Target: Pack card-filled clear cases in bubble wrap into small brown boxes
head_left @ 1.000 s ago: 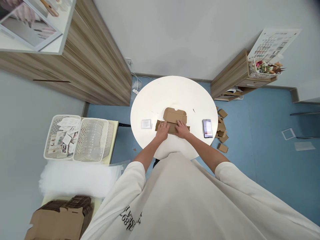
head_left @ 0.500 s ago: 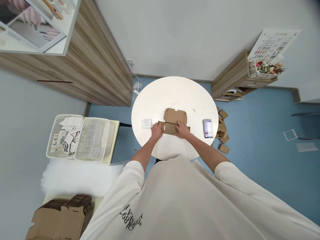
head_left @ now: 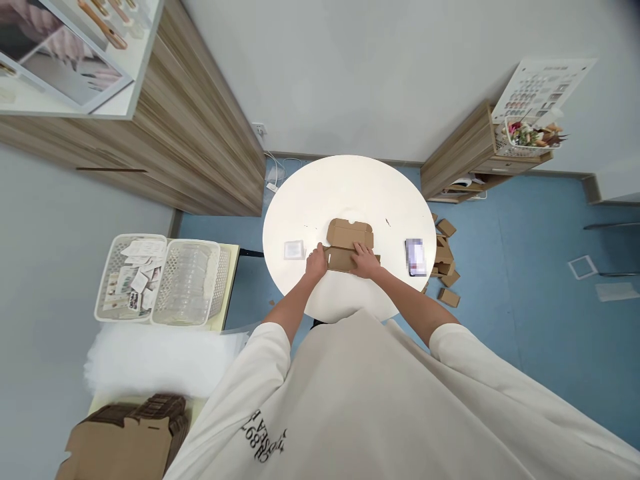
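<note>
A brown cardboard box (head_left: 350, 233), partly folded, lies on the white round table (head_left: 345, 180). Its lid panel with a small notch is spread flat on the far side, and the near part has a white slot at its left. My left hand (head_left: 315, 262) is closed around the left end of the box, folding over its side flap. Across the right part of the near panel rests my right hand (head_left: 365, 260), fingers spread and pressing on the cardboard. The right end of the box is partly hidden under that hand.
A small clear case (head_left: 294, 250) lies left on the table, a phone (head_left: 415, 257) right. Small boxes (head_left: 449, 297) lie on the floor. White baskets (head_left: 186, 319), white packing sheets (head_left: 155, 360) and a stack of flat cardboard (head_left: 120, 447) are at the left.
My left hand has shifted slightly right, and the flap at the left end of the box is turned further inward. The right hand has stayed on the box.
</note>
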The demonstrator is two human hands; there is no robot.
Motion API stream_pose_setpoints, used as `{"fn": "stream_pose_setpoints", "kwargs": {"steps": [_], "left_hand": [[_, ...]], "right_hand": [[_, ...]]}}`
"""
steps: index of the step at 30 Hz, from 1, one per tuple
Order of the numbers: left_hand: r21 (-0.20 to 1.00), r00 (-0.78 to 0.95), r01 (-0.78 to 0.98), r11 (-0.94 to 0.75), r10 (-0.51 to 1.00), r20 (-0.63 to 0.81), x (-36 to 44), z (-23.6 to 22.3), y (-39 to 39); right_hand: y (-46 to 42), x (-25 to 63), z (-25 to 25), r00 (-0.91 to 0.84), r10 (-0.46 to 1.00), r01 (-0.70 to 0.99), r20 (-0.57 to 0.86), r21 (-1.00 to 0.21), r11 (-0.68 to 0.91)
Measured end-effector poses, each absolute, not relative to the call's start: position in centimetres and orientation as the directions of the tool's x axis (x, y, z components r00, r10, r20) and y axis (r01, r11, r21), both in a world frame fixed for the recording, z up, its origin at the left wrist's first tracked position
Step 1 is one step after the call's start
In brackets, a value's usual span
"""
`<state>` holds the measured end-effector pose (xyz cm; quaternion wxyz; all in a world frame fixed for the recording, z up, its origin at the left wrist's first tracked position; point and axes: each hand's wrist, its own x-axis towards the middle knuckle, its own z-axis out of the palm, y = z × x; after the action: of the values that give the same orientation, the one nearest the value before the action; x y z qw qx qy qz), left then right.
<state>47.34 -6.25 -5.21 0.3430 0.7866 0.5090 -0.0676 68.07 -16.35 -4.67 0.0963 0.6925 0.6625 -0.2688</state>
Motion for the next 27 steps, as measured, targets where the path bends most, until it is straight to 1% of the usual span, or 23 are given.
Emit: {"fn": "stream_pose_setpoints", "kwargs": {"steps": [2,4,7,9,12,16,23,27], "left_hand": [[0.483,0.468,0.845,-0.231,0.757,-0.457,47.5,-5.2,-6.2],[0.520,0.486,0.825,-0.220,0.746,-0.456,47.7,-5.1,-6.5],[0.582,0.547,0.777,-0.241,0.715,-0.435,48.2,-4.8,-7.4],[0.589,0.559,0.768,-0.251,0.711,-0.426,48.4,-4.7,-7.9],[0.566,0.562,0.779,-0.271,0.700,-0.440,48.3,-4.6,-8.2],[0.531,0.615,0.766,-0.362,0.655,-0.439,48.0,-4.8,-8.0],[0.491,0.653,0.751,-0.441,0.608,-0.452,48.0,-4.9,-7.4],[0.387,0.657,0.752,-0.534,0.556,-0.509,47.9,-4.9,-7.2]], "right_hand": [[-16.3,68.1,-4.6,-0.021,0.866,0.969,-0.500,-0.223,-0.105],[-16.3,68.0,-4.5,-0.020,0.867,0.969,-0.498,-0.222,-0.105],[-16.4,68.0,-4.5,-0.016,0.867,0.968,-0.498,-0.226,-0.112],[-16.4,68.0,-4.5,-0.017,0.866,0.966,-0.499,-0.232,-0.115],[-16.4,68.1,-4.6,-0.023,0.866,0.965,-0.500,-0.238,-0.112],[-16.4,68.0,-4.5,-0.026,0.858,0.962,-0.513,-0.247,-0.119],[-16.5,67.9,-4.3,-0.027,0.847,0.962,-0.531,-0.245,-0.123],[-16.6,67.9,-4.3,-0.027,0.846,0.962,-0.532,-0.245,-0.123]]}}
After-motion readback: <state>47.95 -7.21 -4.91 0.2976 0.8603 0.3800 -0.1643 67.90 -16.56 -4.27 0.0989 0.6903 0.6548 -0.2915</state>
